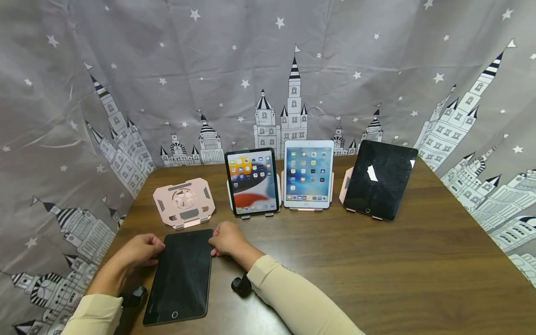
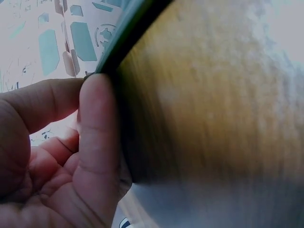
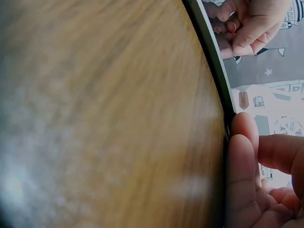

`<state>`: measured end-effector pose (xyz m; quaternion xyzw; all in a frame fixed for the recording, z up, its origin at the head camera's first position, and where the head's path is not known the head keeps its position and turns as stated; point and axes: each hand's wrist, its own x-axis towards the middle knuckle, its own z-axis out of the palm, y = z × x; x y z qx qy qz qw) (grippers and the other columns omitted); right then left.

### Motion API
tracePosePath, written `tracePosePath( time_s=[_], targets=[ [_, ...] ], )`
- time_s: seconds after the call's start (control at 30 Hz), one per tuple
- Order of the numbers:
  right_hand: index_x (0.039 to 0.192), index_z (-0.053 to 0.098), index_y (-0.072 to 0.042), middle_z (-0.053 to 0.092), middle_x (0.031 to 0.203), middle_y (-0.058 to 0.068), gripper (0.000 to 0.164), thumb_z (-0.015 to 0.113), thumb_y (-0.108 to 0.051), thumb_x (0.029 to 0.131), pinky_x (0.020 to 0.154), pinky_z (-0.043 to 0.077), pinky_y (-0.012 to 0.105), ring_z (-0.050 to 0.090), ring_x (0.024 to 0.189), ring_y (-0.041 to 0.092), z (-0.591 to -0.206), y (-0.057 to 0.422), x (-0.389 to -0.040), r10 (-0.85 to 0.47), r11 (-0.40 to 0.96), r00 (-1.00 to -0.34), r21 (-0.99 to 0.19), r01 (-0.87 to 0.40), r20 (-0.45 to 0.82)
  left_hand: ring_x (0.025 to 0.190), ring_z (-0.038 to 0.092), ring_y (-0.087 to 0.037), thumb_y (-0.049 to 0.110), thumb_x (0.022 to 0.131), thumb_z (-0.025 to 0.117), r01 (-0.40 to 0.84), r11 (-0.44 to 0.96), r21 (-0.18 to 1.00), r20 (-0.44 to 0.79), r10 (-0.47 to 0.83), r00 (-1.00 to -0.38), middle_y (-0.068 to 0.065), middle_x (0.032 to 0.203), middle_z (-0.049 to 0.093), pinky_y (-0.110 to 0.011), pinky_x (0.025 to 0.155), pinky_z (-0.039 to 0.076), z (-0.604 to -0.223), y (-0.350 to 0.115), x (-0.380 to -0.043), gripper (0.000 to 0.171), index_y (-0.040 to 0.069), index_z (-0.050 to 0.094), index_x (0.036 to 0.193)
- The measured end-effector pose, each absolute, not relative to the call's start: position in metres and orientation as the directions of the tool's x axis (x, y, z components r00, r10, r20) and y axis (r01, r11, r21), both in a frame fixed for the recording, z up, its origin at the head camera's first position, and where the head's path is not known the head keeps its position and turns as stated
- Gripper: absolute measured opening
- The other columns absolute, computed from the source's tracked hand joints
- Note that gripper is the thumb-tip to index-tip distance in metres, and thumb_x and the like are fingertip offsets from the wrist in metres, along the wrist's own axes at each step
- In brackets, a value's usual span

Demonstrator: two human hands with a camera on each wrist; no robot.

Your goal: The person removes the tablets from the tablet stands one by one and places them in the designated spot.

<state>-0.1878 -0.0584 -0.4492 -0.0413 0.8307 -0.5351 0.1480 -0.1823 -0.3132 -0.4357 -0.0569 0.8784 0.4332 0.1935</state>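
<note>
A dark tablet (image 1: 181, 279) with a round home button lies at the near left in the head view, its screen black. My left hand (image 1: 141, 251) grips its left edge near the top, and my right hand (image 1: 226, 238) holds the opposite edge at about the same height. In the left wrist view, thumb and fingers (image 2: 97, 128) pinch the tablet's thin rim. The right wrist view shows fingertips (image 3: 243, 156) on the other rim, with the left hand (image 3: 256, 23) across from it. Just beyond the tablet stands a bare pink tablet stand (image 1: 184, 203).
Along the back of the wooden table (image 1: 377, 265), one tablet (image 1: 253, 181) and a white tablet (image 1: 308, 174) show lit home screens on stands. Further right, a black tablet (image 1: 378, 181) leans tilted on a pink stand. A grey castle-print curtain (image 1: 251, 60) hangs behind.
</note>
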Motion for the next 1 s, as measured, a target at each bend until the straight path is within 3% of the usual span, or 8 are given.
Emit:
tracePosePath(
  time_s=[0.3,0.43,0.6,0.77,0.87,1.0],
  targets=[
    [0.082,0.057,-0.002,0.066,0.062,0.01,0.014,0.063,0.004,0.092,0.045,0.05,0.018,0.06,0.049,0.009,-0.459,-0.054,-0.192,-0.347,0.192,-0.903,-0.961,0.197,-0.254,0.088,0.052,-0.026,0.005,0.099,0.052,-0.295,0.578,0.761,-0.385,0.036,-0.922,-0.013,0.094,0.051,-0.037,0.074,0.059,-0.438,-0.319,-0.179,0.015,-0.01,0.055,0.099],
    [0.093,0.058,0.0,0.067,0.074,0.012,0.006,0.064,0.0,0.092,0.049,0.053,0.022,0.063,0.057,0.014,-0.46,-0.04,-0.196,-0.416,0.121,-0.884,-0.977,0.177,-0.212,0.083,0.055,-0.025,0.014,0.1,0.055,-0.268,0.663,0.699,-0.361,0.004,-0.932,-0.013,0.093,0.056,-0.036,0.07,0.057,-0.433,-0.315,-0.18,0.022,-0.008,0.057,0.102],
    [0.098,0.062,-0.004,0.068,0.081,0.015,0.007,0.066,-0.008,0.094,0.05,0.051,0.026,0.064,0.063,0.022,-0.448,-0.01,-0.205,-0.401,0.211,-0.912,-0.978,-0.001,-0.085,0.08,0.053,-0.028,0.02,0.1,0.057,-0.118,0.778,0.617,-0.215,0.023,-0.976,-0.014,0.089,0.057,-0.037,0.066,0.046,-0.412,-0.287,-0.184,0.027,-0.006,0.06,0.106],
    [0.102,0.063,-0.004,0.068,0.09,0.018,0.009,0.062,-0.011,0.097,0.059,0.054,0.029,0.067,0.079,0.036,-0.425,0.027,-0.214,-0.36,0.307,-0.931,-0.936,-0.174,0.055,0.096,0.056,-0.034,0.021,0.1,0.058,0.018,0.747,0.664,-0.06,0.078,-0.995,-0.019,0.104,0.063,-0.041,0.078,0.047,-0.389,-0.245,-0.195,0.026,-0.003,0.062,0.11],
    [0.105,0.063,-0.002,0.068,0.095,0.021,0.012,0.062,-0.011,0.098,0.064,0.055,0.031,0.066,0.083,0.035,-0.413,0.05,-0.219,-0.314,0.33,-0.941,-0.915,-0.231,0.124,0.098,0.057,-0.032,0.019,0.1,0.058,0.08,0.695,0.714,0.008,0.107,-0.994,-0.018,0.107,0.064,-0.038,0.079,0.048,-0.38,-0.219,-0.205,0.024,-0.002,0.062,0.112],
    [0.106,0.064,-0.005,0.068,0.094,0.015,0.013,0.061,-0.015,0.099,0.064,0.053,0.03,0.065,0.081,0.026,-0.403,0.075,-0.227,-0.235,0.388,-0.954,-0.882,-0.269,0.187,0.096,0.056,-0.028,0.02,0.101,0.058,0.125,0.629,0.768,0.077,0.103,-0.992,-0.016,0.107,0.063,-0.034,0.078,0.048,-0.373,-0.194,-0.217,0.025,0.0,0.062,0.115]
  ],
)
